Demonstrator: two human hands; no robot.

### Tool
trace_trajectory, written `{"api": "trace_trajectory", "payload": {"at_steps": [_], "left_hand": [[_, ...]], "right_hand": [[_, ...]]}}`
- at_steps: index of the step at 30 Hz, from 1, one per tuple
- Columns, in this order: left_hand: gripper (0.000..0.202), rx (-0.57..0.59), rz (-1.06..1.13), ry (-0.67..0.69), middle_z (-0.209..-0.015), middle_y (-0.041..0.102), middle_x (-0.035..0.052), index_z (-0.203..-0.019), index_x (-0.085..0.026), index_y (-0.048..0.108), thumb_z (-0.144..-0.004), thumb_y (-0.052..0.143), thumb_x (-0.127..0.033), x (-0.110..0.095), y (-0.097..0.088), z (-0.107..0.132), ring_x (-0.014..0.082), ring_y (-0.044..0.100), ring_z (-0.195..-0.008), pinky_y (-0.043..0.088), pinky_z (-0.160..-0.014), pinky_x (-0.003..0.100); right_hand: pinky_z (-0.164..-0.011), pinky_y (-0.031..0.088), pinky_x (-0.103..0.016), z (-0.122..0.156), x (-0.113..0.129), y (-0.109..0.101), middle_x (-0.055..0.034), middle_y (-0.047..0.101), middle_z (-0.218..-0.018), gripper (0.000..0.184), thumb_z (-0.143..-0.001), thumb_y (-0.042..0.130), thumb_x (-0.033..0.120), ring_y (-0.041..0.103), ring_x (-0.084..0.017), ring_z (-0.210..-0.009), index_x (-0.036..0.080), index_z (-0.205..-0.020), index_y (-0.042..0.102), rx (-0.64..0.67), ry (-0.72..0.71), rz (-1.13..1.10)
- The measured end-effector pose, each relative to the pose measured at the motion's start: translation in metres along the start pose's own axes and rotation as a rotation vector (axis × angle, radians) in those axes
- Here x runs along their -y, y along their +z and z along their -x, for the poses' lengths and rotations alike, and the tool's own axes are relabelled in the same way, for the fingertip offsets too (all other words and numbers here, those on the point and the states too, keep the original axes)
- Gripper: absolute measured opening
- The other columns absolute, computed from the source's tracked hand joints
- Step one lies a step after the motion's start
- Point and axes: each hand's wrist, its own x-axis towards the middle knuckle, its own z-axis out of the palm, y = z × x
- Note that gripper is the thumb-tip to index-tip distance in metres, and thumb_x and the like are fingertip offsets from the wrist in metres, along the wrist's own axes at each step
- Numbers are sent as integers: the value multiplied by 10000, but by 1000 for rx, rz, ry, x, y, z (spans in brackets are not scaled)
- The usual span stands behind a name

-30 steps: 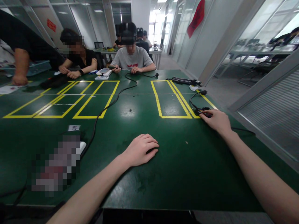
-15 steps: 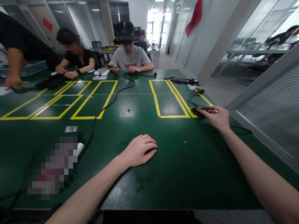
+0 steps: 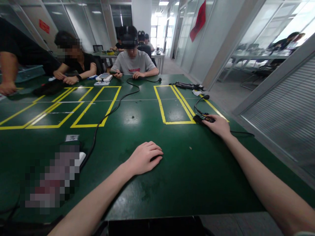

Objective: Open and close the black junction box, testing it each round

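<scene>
My left hand [image 3: 146, 158] lies palm down on the green table [image 3: 177, 183], its fingers slightly bent with a small gap by the thumb. I see nothing in it. Further off on the right, my right hand [image 3: 219, 125] has its fingers closed on a small black object with colored wires [image 3: 206, 118]. Its exact kind is hard to make out, since the fingers hide part of it. It rests on or just above the table, by the corner of a yellow tape outline [image 3: 180, 123]. A short black cable with a round plug [image 3: 206, 97] lies just beyond it.
A long black cable [image 3: 115, 106] crosses the table from a blurred-out item and white block [image 3: 82, 158] at left. A folded black tripod-like item [image 3: 188, 86] lies far right. Co-workers [image 3: 134, 60] sit opposite. A glass partition [image 3: 278, 108] stands at right.
My right hand and the black object have come slightly left and lower in view, and the object appears set lower on the table. The whole view has shifted a little; my left hand stays put.
</scene>
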Motion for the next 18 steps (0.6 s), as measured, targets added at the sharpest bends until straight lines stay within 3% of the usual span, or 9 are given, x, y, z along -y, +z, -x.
{"api": "trace_trajectory", "payload": {"at_steps": [3,8,11,15,18], "left_hand": [[194,-11,-8,-7,-1103,770,65,-1084,-190,731,-1018,559,-253,1,0,-1,215,696,-1039,544,-900,374],[308,-151,-44,-45,-1232,724,104,-1274,-213,662,-986,591,-294,0,-6,-1,254,664,-1116,544,-961,435],[374,-150,-27,-15,-1179,719,108,-1216,-199,670,-900,709,-396,-1,-12,1,267,659,-1071,543,-929,429],[308,-29,-40,-18,-976,728,64,-1007,-191,668,-826,782,-413,0,-14,4,245,663,-939,517,-853,388],[324,-3,-67,-72,-1008,728,65,-1057,-198,656,-816,778,-378,2,-12,4,250,659,-959,507,-871,391]], "right_hand": [[-755,567,-447,21,39,6,-135,773,-1042,403,-748,740,466,710,-354,-945,198,-1044,792,78,-18,-19],[-853,579,-417,83,120,14,-102,760,-1072,304,-835,719,344,724,-281,-963,208,-1102,773,365,-440,-321],[-830,579,-351,118,157,12,-85,742,-1070,302,-870,717,289,718,-230,-931,210,-1160,752,598,-684,-476],[-832,579,-346,137,177,7,-96,727,-1072,357,-878,732,255,710,-229,-950,202,-1231,715,662,-790,-556],[-862,588,-357,133,174,3,-106,720,-1122,409,-885,736,263,710,-235,-991,214,-1287,679,627,-776,-554]]}}
